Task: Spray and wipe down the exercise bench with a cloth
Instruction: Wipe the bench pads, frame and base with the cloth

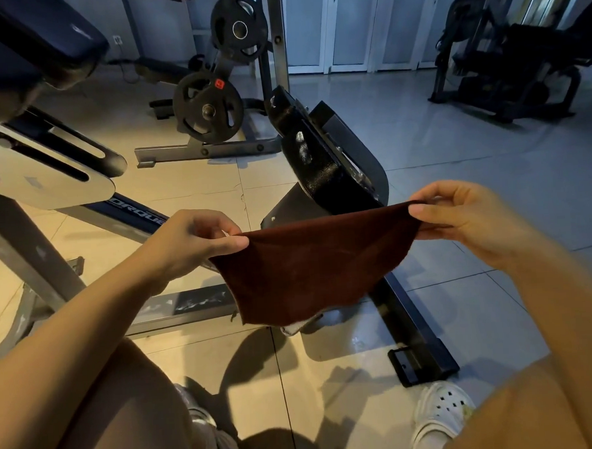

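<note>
A dark red cloth [310,268] hangs spread out between my two hands, low in front of me. My left hand [192,243] pinches its left top corner and my right hand [465,215] pinches its right top corner. The exercise bench's dark blue padded seat [31,42] sits at the upper left, above its grey metal frame [41,169]. A black footplate [322,161] with white smears on it stands just behind the cloth. No spray bottle is in view.
A rack with black weight plates [209,105] stands behind the bench. Another dark machine [512,62] is at the far right. A black floor bar [416,331] runs toward my white shoe [441,412]. The floor is tiled.
</note>
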`<state>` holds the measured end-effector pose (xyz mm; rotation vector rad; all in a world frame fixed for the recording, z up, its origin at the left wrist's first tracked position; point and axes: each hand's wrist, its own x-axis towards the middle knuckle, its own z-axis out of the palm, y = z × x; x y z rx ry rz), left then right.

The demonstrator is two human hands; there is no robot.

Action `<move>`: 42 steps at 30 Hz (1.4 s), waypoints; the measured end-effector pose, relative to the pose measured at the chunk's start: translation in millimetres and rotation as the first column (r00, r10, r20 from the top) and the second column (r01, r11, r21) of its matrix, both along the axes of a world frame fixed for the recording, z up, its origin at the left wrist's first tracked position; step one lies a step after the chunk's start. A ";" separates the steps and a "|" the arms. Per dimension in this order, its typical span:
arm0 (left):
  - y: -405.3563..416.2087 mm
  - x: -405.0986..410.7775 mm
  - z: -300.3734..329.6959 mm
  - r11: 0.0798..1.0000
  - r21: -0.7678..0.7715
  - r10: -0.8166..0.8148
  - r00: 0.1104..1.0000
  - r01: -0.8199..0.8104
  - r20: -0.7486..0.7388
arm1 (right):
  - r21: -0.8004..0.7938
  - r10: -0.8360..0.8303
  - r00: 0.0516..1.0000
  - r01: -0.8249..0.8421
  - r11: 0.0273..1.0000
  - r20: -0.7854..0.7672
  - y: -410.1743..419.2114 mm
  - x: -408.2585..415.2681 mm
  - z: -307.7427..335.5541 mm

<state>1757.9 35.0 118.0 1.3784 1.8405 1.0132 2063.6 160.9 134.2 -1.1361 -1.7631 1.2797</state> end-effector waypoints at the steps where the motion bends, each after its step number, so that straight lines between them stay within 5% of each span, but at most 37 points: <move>1: -1.2 -0.2 0.6 1.000 -0.011 -0.005 1.000 0.006 0.020 | -0.022 0.003 1.000 -0.003 1.000 -0.014 -0.6 0.8 -0.2; 9: -10.6 22.9 -1.4 0.989 -0.140 0.093 0.945 -0.051 0.314 | -0.034 -0.083 0.996 0.082 0.996 -0.042 -11.0 -15.6 -7.2; 14: -14.8 58.9 -8.3 0.970 -0.217 0.225 0.739 -0.109 0.636 | 0.164 0.093 0.994 -0.102 0.981 0.061 -48.2 -55.6 -19.9; 19: -19.8 84.1 -14.9 0.966 -0.209 0.256 0.437 -0.153 0.862 | 0.332 0.202 0.939 -0.291 0.897 0.278 -83.6 -81.7 -35.6; 24: -33.5 67.8 -20.5 0.968 -0.162 0.226 0.383 -0.191 0.896 | 0.400 0.174 0.940 -0.286 0.871 0.293 -92.4 -97.4 -44.5; 27: -36.7 51.4 -18.0 0.970 -0.178 0.234 0.424 -0.169 0.875 | 0.429 0.139 0.959 -0.238 0.871 0.247 -82.9 -108.3 -42.7; 31: -29.5 20.6 -21.9 0.923 -0.213 0.382 0.690 -0.321 0.615 | 0.414 0.207 0.952 -0.286 0.864 0.225 -67.0 -119.5 -32.4; 36: -24.2 -6.6 -16.7 0.977 -0.166 0.196 0.869 -0.133 0.454 | 0.389 0.269 0.953 -0.302 0.870 0.138 -49.2 -123.8 -17.4; 39: -18.2 -10.3 -12.8 0.989 -0.032 0.148 0.954 -0.145 0.262 | 0.384 0.292 0.940 -0.340 0.859 0.180 -39.9 -118.6 -12.0; 42: -0.3 -10.6 -11.1 0.959 0.194 0.226 0.971 -0.207 -0.082 | 0.436 0.261 0.939 -0.336 0.835 0.224 -32.1 -117.2 -7.0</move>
